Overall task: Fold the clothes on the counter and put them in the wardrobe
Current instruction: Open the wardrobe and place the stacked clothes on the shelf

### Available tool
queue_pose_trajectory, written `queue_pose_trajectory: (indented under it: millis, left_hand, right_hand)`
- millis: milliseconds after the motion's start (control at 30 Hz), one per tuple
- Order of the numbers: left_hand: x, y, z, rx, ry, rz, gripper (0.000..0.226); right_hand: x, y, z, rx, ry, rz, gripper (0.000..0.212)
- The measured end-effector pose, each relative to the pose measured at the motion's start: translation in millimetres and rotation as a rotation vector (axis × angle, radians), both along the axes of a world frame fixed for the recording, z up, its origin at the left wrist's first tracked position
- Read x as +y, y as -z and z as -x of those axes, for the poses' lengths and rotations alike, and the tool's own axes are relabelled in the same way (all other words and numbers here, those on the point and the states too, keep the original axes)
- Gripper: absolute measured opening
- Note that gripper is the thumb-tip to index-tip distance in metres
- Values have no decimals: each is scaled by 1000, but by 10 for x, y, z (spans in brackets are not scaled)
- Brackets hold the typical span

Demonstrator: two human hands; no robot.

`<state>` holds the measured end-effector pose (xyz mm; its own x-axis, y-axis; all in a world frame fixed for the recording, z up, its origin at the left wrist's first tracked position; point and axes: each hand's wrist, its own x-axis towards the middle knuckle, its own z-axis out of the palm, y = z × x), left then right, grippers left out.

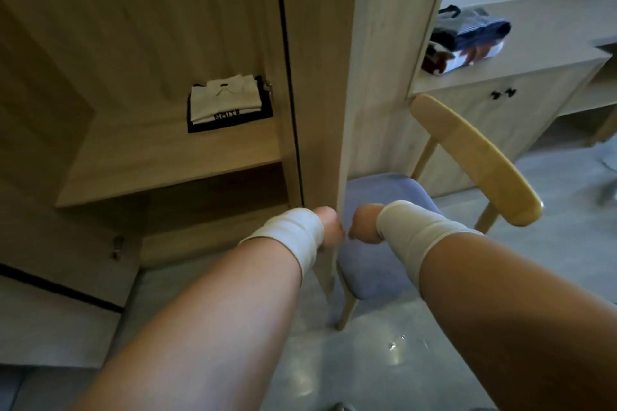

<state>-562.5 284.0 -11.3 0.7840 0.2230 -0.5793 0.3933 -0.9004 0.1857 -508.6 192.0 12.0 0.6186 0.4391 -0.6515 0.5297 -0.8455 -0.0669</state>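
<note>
The left hand and right hand are set either side of the lower edge of the open wardrobe door; the fingers are hidden, so how open either is cannot be told. Folded clothes are stacked at the right end of the wardrobe shelf. More clothes are left at the desk's near left corner. The door could be knocked against the chair just behind it.
</note>
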Motion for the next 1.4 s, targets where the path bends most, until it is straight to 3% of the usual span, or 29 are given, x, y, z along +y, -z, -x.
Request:
queue_pose_trajectory:
  millis: [100,200,467,667,867,1200,1400]
  left_hand:
    - [-373,-49,-168,-57,68,30,34]
    - [-566,-97,-409,-126,38,62,47]
    - [-1013,-575,-1684,-399,-116,85,67]
    - [-1384,-857,-2701,-465,-276,101,66]
    - [-1535,-945,-3274,-487,-371,150,64]
    - [-1751,-918,-4767,-552,-568,324,60]
    - [-1491,-716,-6075,-672,-917,455,50]
  right_hand:
    - [-276,19,-244,-103,50,-65,40]
    - [-509,-33,-496,-189,181,-261,38]
    - [-1011,-392,-1776,-311,163,-433,44]
    - [-1451,-670,-2914,-266,130,-542,45]
    - [-1687,-805,-3502,-267,228,-620,54]
    - [-2081,-737,-5017,-320,426,-717,47]
    - [-1941,-524,-6613,-369,549,-758,54]
